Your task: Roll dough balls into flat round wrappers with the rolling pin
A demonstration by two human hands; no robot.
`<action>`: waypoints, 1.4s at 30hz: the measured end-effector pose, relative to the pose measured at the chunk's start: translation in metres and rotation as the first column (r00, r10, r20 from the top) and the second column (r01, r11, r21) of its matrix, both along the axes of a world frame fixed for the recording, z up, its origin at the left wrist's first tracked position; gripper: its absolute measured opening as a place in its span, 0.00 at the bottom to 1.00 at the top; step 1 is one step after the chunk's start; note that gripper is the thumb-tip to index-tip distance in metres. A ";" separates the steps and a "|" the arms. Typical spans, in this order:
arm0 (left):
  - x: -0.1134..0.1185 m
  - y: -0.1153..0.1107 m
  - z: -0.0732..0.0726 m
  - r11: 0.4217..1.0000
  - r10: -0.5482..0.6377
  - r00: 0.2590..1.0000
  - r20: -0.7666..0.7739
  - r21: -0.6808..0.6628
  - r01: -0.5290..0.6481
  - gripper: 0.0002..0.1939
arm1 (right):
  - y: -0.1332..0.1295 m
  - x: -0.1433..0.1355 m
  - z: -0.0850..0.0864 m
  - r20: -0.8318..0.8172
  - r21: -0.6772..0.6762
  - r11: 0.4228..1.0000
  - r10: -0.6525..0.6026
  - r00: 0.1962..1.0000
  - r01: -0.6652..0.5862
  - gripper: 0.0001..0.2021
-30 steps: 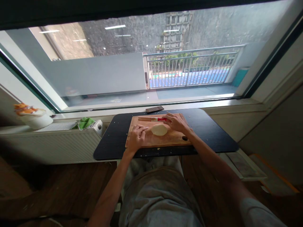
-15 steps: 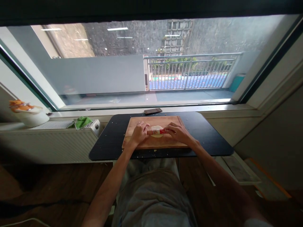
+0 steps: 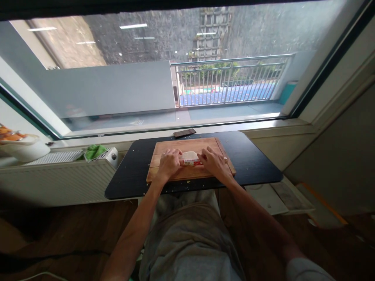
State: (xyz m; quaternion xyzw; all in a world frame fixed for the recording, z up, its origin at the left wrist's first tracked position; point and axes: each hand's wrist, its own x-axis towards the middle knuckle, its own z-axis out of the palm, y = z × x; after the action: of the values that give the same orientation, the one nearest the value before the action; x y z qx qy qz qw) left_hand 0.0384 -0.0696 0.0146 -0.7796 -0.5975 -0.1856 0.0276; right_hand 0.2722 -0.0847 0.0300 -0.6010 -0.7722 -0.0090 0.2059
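Observation:
A short rolling pin (image 3: 191, 162) with a red and white wrapper round its middle lies crosswise over a flat round of dough (image 3: 190, 155). Most of the dough that shows is on the far side of the pin. My left hand (image 3: 170, 163) is closed over the pin's left end, and my right hand (image 3: 213, 162) is closed over its right end, fingers curled. Under both hands is a wooden cutting board (image 3: 202, 144). The dough's near edge is hidden by the pin.
The board rests on a small black table (image 3: 252, 164) with crumbs scattered on it. Behind it, a dark flat bar (image 3: 184, 133) lies by the window sill. A green cloth (image 3: 95, 151) and a white pot (image 3: 26, 148) sit at the radiator (image 3: 67, 179) on the left.
The rolling pin has come toward me across the dough, from its middle to its near side, with both hands on it. My view has tilted down and shifted slightly.

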 end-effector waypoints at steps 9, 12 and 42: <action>0.004 0.019 0.005 0.994 0.098 0.991 0.093 0.035 -0.102 0.17 | 0.027 -0.013 -0.013 0.009 -0.015 0.991 -0.134 0.991 0.134 0.23; 0.001 0.033 0.000 0.992 0.118 0.980 0.158 0.033 -0.125 0.16 | 0.042 -0.012 -0.015 0.006 -0.018 0.991 -0.133 0.991 0.133 0.23; 0.001 0.093 0.023 0.980 0.198 0.980 0.032 0.009 -0.199 0.16 | 0.121 -0.014 0.019 0.034 -0.079 0.986 -0.142 0.989 0.144 0.23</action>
State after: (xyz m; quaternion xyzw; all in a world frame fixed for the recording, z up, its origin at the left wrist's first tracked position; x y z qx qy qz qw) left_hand 0.0390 0.0237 0.0375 -0.7130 -0.6715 -0.1975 0.0415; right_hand 0.2579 0.0362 0.0489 -0.6625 -0.7298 -0.0008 0.1690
